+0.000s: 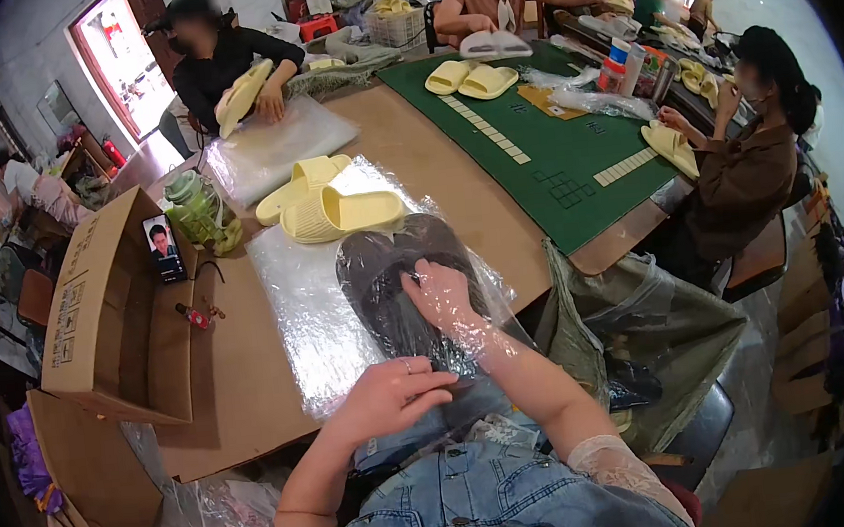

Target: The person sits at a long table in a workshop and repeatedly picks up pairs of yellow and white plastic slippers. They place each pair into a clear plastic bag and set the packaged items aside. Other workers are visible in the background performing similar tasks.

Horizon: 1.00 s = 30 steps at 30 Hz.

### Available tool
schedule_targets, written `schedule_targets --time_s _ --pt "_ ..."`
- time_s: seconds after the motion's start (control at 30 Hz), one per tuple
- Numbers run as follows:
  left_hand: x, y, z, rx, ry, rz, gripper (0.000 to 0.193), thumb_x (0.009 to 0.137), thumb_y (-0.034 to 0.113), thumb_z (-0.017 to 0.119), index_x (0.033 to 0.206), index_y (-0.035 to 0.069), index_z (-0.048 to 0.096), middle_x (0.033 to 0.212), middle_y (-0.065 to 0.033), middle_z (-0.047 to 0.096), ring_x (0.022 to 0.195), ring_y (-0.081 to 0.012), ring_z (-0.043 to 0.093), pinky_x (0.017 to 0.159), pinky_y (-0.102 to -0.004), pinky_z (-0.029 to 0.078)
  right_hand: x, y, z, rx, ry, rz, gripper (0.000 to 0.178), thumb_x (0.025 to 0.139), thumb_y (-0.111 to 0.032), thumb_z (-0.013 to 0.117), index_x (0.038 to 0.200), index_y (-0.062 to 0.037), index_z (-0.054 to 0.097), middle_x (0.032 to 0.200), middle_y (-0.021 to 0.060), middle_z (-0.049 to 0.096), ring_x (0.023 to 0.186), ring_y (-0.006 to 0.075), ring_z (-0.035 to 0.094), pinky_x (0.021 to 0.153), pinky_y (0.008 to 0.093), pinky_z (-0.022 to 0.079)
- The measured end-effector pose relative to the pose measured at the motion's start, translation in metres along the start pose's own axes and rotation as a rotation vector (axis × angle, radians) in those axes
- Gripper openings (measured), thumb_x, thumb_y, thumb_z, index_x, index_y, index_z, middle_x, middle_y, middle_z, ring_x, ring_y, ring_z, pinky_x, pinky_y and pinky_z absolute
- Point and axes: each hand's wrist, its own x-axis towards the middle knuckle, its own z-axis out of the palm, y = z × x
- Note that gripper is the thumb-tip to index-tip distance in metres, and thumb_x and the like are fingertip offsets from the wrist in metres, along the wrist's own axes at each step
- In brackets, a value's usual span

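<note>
A pair of dark grey slippers point(369, 283) lies in front of me inside a clear plastic bag point(501, 307). My right hand point(440, 297) reaches into the bag, with film shining over the wrist and forearm. Its fingers are curled at the straps of the slippers. Nearer to my body, my left hand point(389, 397) is closed at the bag's mouth, thumb and fingers toward the film. Under the slippers is a stack of clear plastic bags point(314, 343). Just beyond stands a pair of pale yellow slippers point(338, 216).
An open cardboard box point(94, 302) stands at the left with a phone point(163, 248) propped at it. Near it are a green-tinted jar point(194, 203) and a small red bottle point(191, 316). Co-workers handle slippers around the green mat point(542, 143). A sack point(639, 335) hangs at the right.
</note>
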Motion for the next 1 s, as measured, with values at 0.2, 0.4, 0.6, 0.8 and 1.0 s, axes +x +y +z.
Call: schedule_targets --time_s 0.2,0.4,0.6,0.8,1.0 --pt "0.021 -0.038 -0.021 0.211 0.323 -0.064 0.052 0.075 0.029 0.083 0.122 0.013 0.070 0.122 -0.0115 0.062 0.113 -0.0321 0.058 0.097 -0.0427 0.048 0.006 0.001 0.003 0.032 -0.041 0.081 0.042 0.092 -0.045 0.060 0.096 -0.0038 0.063 0.088 0.0184 0.070 0.083 0.0370 0.070 0.075 0.0491 0.055" --pt "0.030 -0.105 -0.008 0.471 0.345 -0.192 0.068 0.076 0.036 0.079 0.137 0.016 0.060 0.158 -0.0138 0.037 0.146 -0.0377 0.031 0.117 -0.0471 0.031 0.008 0.004 0.005 0.030 -0.082 0.080 0.049 0.088 -0.049 0.063 0.097 -0.0011 0.065 0.090 0.0195 0.071 0.086 0.0375 0.070 0.077 0.0479 0.055" --pt "0.015 -0.137 0.005 0.443 0.428 -0.144 0.063 0.077 0.037 0.078 0.135 0.016 0.062 0.158 -0.0142 0.037 0.146 -0.0385 0.032 0.117 -0.0498 0.029 0.007 0.005 0.010 0.067 -0.049 0.117 0.052 0.089 -0.051 0.061 0.095 0.0004 0.066 0.089 0.0216 0.071 0.087 0.0382 0.070 0.079 0.0496 0.054" --pt "0.013 -0.143 0.006 0.401 0.451 -0.140 0.059 0.078 0.034 0.077 0.132 0.015 0.064 0.157 -0.0151 0.039 0.145 -0.0399 0.033 0.116 -0.0496 0.030 0.006 0.002 0.004 0.086 -0.081 0.132 0.051 0.088 -0.051 0.062 0.095 -0.0005 0.065 0.090 0.0215 0.071 0.088 0.0386 0.070 0.080 0.0501 0.054" --pt "0.013 -0.144 0.005 0.372 0.465 -0.125 0.057 0.078 0.032 0.077 0.131 0.015 0.064 0.156 -0.0153 0.040 0.145 -0.0399 0.034 0.117 -0.0496 0.031 0.005 0.004 0.006 0.102 -0.057 0.127 0.049 0.086 -0.049 0.064 0.098 -0.0016 0.067 0.088 0.0213 0.071 0.086 0.0385 0.070 0.078 0.0496 0.054"
